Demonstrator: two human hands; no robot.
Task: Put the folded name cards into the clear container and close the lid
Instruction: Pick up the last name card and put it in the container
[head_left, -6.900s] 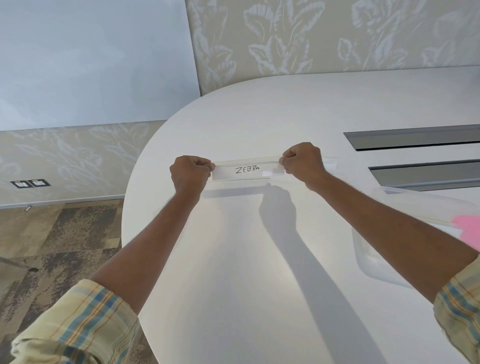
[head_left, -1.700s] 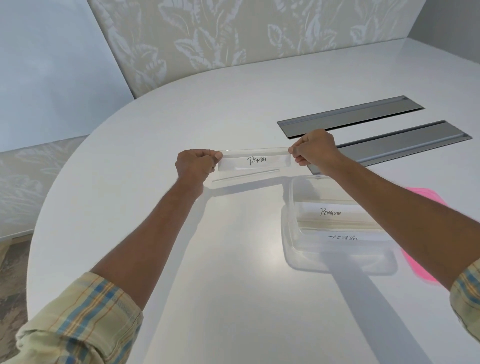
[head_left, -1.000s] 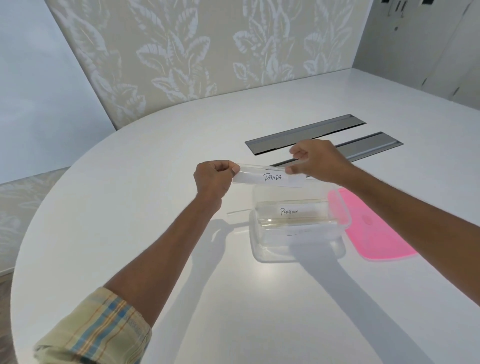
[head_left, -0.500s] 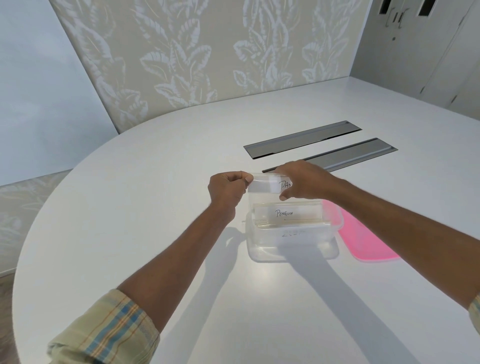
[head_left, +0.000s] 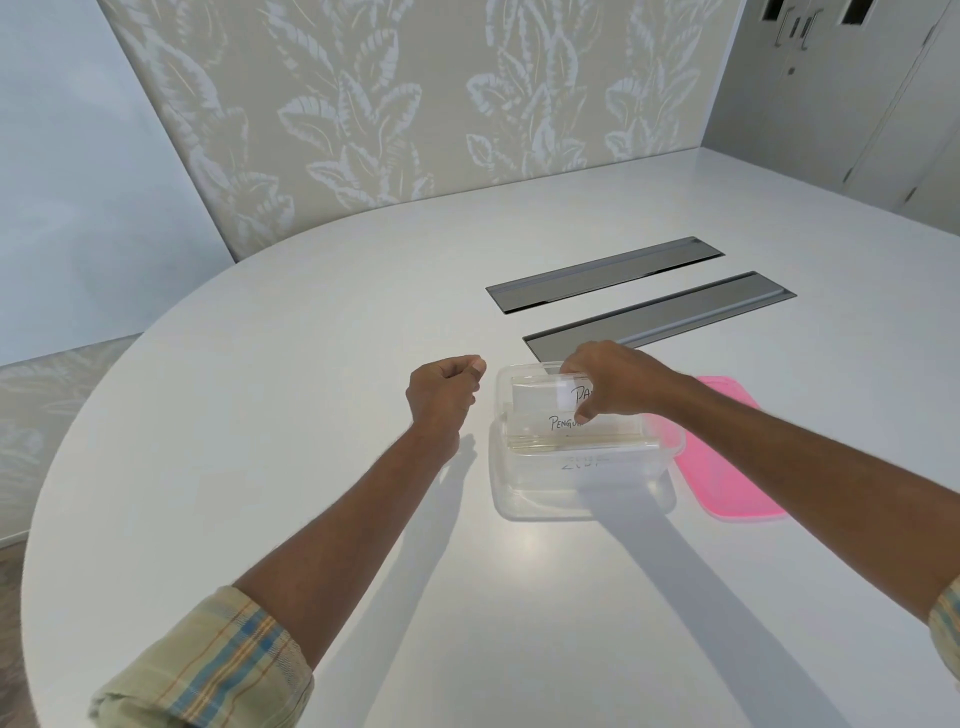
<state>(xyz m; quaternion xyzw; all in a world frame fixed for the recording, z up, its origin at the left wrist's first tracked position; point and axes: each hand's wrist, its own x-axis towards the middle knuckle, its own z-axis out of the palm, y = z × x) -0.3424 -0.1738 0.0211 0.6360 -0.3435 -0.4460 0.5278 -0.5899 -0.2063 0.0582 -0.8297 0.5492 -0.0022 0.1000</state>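
On the white table (head_left: 311, 415), listed from its rounded left end rightward. Item one: left hand (head_left: 447, 389), fingers curled into a loose fist, holding nothing, raised just left of the container. Item two: clear container (head_left: 582, 499), open, standing toward the middle of the table, nearer the front edge than the two grey slots (head_left: 660, 317) set into the top behind it. Contents: three folded name cards standing on edge, one behind another. These are the front card (head_left: 584, 461), its writing blurred through the wall; the middle card (head_left: 563, 423), marked PENGUIN in part; and the back card (head_left: 540, 397), only partly lowered. Item three: right hand (head_left: 618, 384), over the container, fingers curled over the back card's top edge and thumb on its face, pinching it. Item four: pink lid (head_left: 727, 467), flat on the table just beside the container's right wall; whether they touch cannot be told. Status, by judgement: two cards stowed, a third going in, no loose cards in sight. Outstanding: release the back card, then fit the lid and press it shut.
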